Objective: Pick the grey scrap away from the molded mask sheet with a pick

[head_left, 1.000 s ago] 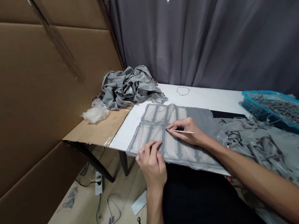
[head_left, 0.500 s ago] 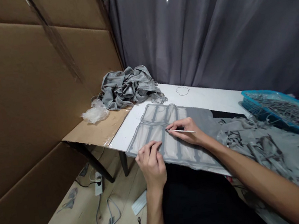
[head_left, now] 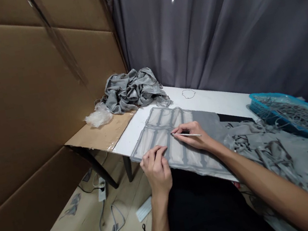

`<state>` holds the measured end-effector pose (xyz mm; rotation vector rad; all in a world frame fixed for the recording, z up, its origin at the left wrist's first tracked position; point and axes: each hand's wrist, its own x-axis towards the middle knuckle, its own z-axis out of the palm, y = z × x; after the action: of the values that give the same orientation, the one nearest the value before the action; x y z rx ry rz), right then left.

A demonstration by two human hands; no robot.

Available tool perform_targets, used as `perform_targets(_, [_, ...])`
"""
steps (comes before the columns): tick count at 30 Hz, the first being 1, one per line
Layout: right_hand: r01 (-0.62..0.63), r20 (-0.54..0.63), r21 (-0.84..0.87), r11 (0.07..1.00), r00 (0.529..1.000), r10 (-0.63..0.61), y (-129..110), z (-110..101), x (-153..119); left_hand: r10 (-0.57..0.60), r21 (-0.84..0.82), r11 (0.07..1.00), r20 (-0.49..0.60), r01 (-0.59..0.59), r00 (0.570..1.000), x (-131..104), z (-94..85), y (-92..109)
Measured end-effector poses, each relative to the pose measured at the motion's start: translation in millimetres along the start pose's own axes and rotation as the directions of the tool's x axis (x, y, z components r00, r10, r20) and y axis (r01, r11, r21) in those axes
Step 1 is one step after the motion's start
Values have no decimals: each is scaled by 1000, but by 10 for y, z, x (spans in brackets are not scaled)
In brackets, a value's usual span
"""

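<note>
A grey fabric sheet with see-through pockets (head_left: 148, 139) lies flat on the table, two rows of pale panels framed by darker grey strips. At its front left edge, my left hand (head_left: 156, 165) is closed, curled fingers pressing on the fabric; its thumb side is partly hidden. My right hand (head_left: 192, 135) is pinched round a slim, pale, pen-like tool (head_left: 190, 134). Its tip touches or nearly touches a grey strip near the sheet's middle. The tool's exact kind is too small to tell.
Crumpled grey fabric (head_left: 132, 89) and a clear plastic bag (head_left: 98, 115) lie at the back left of the white table (head_left: 212, 99). To the right are a blue basket (head_left: 290, 101) of grey strands and heaped grey scraps (head_left: 298, 151). A cardboard wall (head_left: 35, 79) stands left.
</note>
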<state>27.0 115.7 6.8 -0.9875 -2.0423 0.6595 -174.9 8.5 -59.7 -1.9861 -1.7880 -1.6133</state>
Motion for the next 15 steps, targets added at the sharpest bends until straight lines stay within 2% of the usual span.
perform_targets(15, [13,-7,-8,1000,1000,-13,-4,-4,2,2,-4,1000,2,-2,1000,-18,10,-15])
